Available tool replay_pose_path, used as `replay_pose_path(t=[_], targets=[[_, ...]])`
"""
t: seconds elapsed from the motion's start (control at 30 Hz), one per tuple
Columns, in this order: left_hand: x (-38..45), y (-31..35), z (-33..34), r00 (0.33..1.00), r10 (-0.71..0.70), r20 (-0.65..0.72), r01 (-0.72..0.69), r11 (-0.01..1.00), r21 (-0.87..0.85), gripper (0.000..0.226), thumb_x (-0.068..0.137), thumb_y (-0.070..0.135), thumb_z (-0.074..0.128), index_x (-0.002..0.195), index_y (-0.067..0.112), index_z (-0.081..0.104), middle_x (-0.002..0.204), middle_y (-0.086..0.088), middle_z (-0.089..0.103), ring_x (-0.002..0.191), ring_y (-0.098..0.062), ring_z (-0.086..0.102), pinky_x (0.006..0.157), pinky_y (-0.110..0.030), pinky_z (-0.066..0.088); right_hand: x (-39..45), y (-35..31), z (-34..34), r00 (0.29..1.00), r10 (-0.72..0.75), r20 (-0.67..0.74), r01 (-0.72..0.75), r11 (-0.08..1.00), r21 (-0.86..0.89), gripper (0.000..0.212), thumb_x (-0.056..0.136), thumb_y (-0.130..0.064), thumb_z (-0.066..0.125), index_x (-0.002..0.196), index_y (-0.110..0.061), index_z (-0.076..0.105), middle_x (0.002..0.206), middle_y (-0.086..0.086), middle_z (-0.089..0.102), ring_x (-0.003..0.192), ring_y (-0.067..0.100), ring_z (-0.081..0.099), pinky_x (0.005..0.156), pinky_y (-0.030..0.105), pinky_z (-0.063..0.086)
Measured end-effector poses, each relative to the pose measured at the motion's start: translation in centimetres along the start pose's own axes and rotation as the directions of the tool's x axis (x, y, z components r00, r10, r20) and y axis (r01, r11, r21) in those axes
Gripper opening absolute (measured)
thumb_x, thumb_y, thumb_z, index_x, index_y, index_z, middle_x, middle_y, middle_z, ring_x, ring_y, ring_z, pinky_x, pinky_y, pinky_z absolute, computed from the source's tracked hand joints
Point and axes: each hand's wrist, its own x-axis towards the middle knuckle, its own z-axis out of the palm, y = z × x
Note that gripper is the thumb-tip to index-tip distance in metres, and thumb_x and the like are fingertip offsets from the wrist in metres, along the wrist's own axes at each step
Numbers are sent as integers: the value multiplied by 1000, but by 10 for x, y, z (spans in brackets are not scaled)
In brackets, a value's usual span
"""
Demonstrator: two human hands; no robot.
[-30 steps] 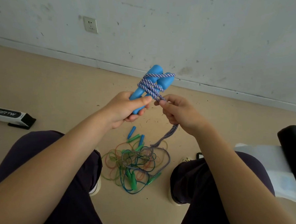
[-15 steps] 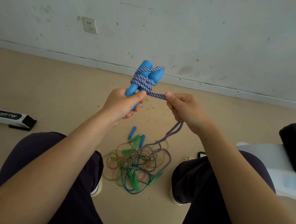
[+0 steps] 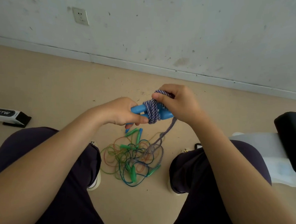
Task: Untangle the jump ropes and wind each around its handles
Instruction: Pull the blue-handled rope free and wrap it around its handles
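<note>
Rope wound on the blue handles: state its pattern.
Rope: purple-and-white twisted stripes, clearest in the head view.

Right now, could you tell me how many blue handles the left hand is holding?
2: the blue handles lie side by side in the left hand, bound by the braided rope; others may lie hidden in the floor tangle.

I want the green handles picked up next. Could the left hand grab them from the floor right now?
Probably not yet. The left hand is gripping the blue handles, so it isn't free. The green handles lie in the tangle between the feet, with nothing covering them.
</note>
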Motion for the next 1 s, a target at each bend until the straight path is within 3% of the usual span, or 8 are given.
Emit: replay_pose_path(t=[0.17, 0.3, 0.4, 0.6, 0.67, 0.73, 0.87, 1.0], targets=[[-3, 3, -1, 993, 18, 119, -23, 999, 41, 30, 86, 46, 71, 78, 17, 65, 52, 3, 61, 42, -4, 47, 47, -17, 36, 3, 8, 7, 997, -72, -20, 69, 987, -143, 34, 83, -34, 74, 70, -4, 65, 61, 3, 55, 59, 12, 45, 56, 29, 35], [-6, 2, -2, 988, 45, 145, -50, 998, 32, 31, 85, 43, 73, 82, 12, 68, 52, 3, 61, 44, -5, 47, 48, -17, 37, 7, 9, 7, 996, 88, 18, -86, 990, -110, 34, 75, -40, 81, 83, -10, 66, 69, -3, 58, 60, 6, 46, 58, 26, 38], [-6, 2, -2, 987, 56, 150, -59, 998, 19, 28, 85, 42, 73, 80, 15, 68, 51, 4, 60, 45, -6, 48, 50, -19, 37, 7, 9, 7, 994, 98, 46, -97, 995, -23, 37, 76, -33, 83, 92, -16, 53, 72, -5, 53, 60, 5, 44, 57, 22, 38], [-7, 2, -4, 987, 76, 140, -75, 997, -14, 27, 86, 40, 73, 72, 20, 63, 53, 3, 61, 45, -6, 47, 50, -19, 37, 9, 13, 9, 990, 96, 102, -100, 995, 28, 15, 85, -29, 75, 81, -28, 60, 98, 7, 59, 82, 11, 56, 77, 24, 48], [-9, 3, -5, 988, 85, 125, -82, 996, -35, 28, 86, 39, 73, 69, 21, 61, 53, 3, 61, 44, -5, 47, 49, -17, 37, 8, 10, 8, 983, 140, 115, -142, 990, 14, 7, 90, -30, 69, 85, -24, 67, 105, 8, 60, 90, 8, 57, 81, 11, 45], [-9, 4, -6, 990, 96, 103, -89, 993, -75, 28, 87, 38, 73, 69, 20, 61, 52, 3, 60, 43, -5, 47, 49, -15, 37, 7, 7, 7, 982, 150, 118, -152, 988, 9, 18, 94, -29, 63, 90, -15, 73, 107, 8, 62, 94, 5, 56, 79, 3, 38], [-9, 4, -7, 992, 97, 80, -86, 987, -133, 27, 87, 37, 73, 74, 17, 63, 50, 5, 58, 43, -3, 47, 49, -15, 38, 3, 1, 3, 953, 230, 195, -260, 955, 142, 27, 94, -40, 61, 94, -18, 77, 103, 4, 72, 101, 19, 65, 95, 35, 49], [-10, 2, -8, 990, 106, 91, -90, 982, -166, 27, 87, 35, 73, 69, 18, 61, 50, 4, 57, 43, -5, 45, 49, -14, 37, 1, 2, -1, 931, 228, 286, -300, 922, 243, 23, 85, -38, 72, 102, -22, 76, 104, -1, 74, 102, 17, 68, 97, 40, 53]])
